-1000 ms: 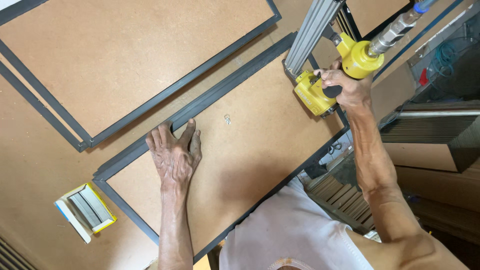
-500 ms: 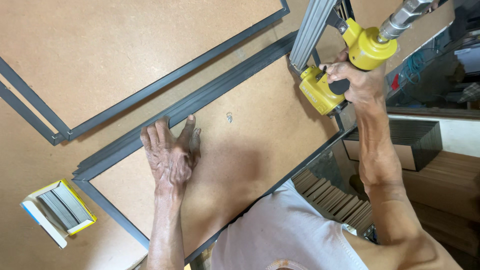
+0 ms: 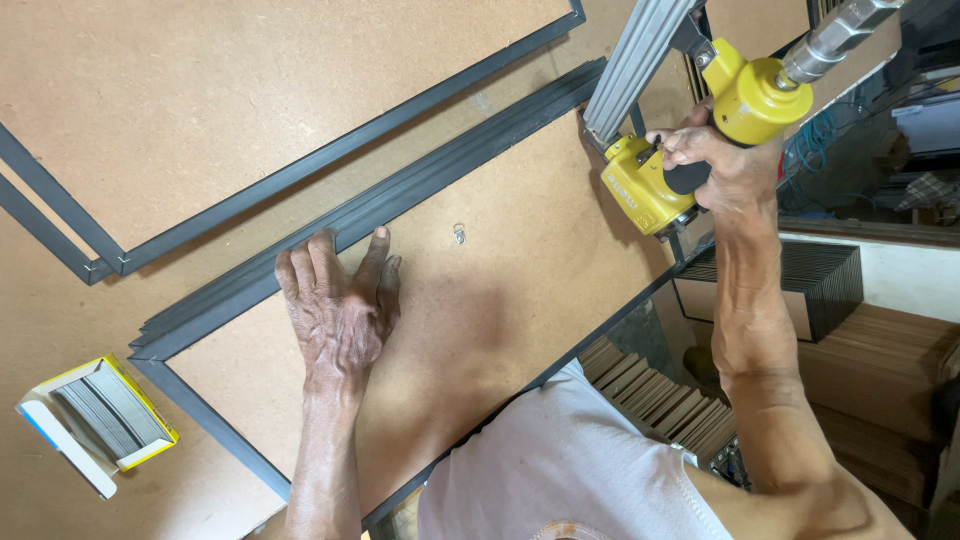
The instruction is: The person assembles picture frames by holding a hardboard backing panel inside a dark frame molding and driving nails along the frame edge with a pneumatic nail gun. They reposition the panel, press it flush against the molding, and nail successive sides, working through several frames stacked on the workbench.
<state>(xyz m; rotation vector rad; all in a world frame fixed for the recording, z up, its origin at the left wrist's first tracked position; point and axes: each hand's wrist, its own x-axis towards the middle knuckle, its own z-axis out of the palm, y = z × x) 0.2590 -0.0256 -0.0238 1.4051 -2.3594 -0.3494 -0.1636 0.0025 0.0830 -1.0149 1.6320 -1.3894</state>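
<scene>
1. The left hand (image 3: 340, 310) lies flat, palm down and fingers (image 3: 378, 262) spread open, on the brown hardboard backing (image 3: 520, 270) of a picture frame; it grips nothing.
2. Its fingertips reach the dark grey frame moulding (image 3: 420, 190) that runs along the far edge of that backing, and touch or nearly touch it.
3. The right hand (image 3: 725, 170) is wrapped tightly around the black grip of a yellow pneumatic staple gun (image 3: 690, 150), fingers closed on it.
4. The gun's nose is set down on the backing near the frame's right corner, and its long silver magazine (image 3: 640, 60) slants up and away towards the top of the view.
5. A silvery air hose fitting (image 3: 840, 30) leaves the gun's yellow cap towards the upper right.
6. A small metal hanger ring (image 3: 459, 234) lies on the backing, between the two hands and nearer the left one.
7. A second dark frame (image 3: 330, 160) on its own board lies just beyond, on the desk (image 3: 60, 310).
8. An open yellow-edged box of staples (image 3: 105, 415) sits on the desk, to the left of the frame's near corner.
9. Stacks of thin boards (image 3: 650, 395) stand below the desk edge near the person's white shirt (image 3: 560, 470).
</scene>
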